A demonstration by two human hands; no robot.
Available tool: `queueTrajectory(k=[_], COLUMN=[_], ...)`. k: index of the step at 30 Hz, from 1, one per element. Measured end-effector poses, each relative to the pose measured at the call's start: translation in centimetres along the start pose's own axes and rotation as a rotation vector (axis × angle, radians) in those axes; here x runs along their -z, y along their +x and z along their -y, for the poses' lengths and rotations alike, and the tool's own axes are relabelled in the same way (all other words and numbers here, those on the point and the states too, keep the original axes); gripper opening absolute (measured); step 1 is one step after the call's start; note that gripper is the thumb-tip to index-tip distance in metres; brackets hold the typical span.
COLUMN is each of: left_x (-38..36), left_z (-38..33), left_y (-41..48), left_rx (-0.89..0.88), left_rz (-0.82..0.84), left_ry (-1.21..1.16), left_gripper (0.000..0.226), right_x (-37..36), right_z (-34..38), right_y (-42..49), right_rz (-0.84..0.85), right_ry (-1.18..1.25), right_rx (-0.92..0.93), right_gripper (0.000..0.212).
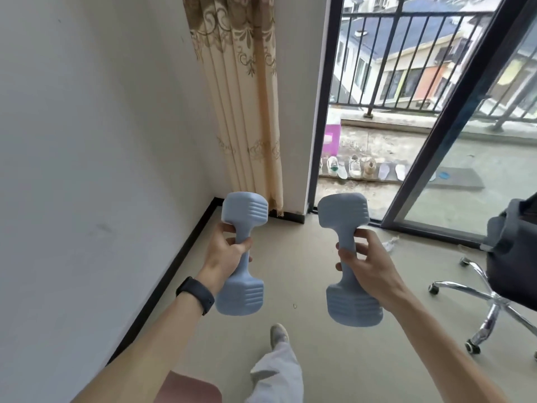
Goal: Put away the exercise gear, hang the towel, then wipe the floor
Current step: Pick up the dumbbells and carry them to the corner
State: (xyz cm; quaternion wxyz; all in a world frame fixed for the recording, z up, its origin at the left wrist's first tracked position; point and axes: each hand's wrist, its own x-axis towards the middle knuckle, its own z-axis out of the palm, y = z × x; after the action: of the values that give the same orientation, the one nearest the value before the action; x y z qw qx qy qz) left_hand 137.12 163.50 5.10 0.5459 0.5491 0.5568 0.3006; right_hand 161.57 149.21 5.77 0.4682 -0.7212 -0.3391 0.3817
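Beige floor (pixel 334 286), hands gripping blue dumbbells (pixel 242 254)

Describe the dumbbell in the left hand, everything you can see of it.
The left dumbbell is pale blue with a matte, rubbery or plastic-looking coating. It has two blocky, rounded-square heads with horizontal ribs on their sides, joined by a narrower handle. It is held roughly upright, tilted slightly, one head up near the curtain's hem and the other down by the wrist. The left hand wraps the handle in a closed grip; nothing else touches it. It hangs above the beige floor, beside a matching one in the other hand.
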Motion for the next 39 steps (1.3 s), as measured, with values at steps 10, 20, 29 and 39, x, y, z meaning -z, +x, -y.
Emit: queueTrajectory(k=[10,20,29,39], left_x=[-7.1,-15.3,-21.9,-25.9], left_z=[-1.6,0.8,8.0,20.9], left_y=[22.8,40.6,54.6,68.1], left_rx=[0.143,0.383,0.628,0.707], left_rz=[0.078,0.123,0.188,0.331], left_ry=[0.073,0.234,0.348,0.477], left_gripper=[0.029,0.033,0.029,0.031], right_x=[-0.3,-2.7,-8.2,-15.7], right_z=[-1.4,-6.3,-13.8,-25.9], right_y=[22.5,41.6,57.9,67.7], right_rz=[-0.012,0.062,0.179,0.202], right_ry=[-0.048,-0.066,-0.091,-0.135], right_rx=[-0.167,-0.448,-0.719,-0.86], right_gripper=[0.026,0.021,0.004,0.025])
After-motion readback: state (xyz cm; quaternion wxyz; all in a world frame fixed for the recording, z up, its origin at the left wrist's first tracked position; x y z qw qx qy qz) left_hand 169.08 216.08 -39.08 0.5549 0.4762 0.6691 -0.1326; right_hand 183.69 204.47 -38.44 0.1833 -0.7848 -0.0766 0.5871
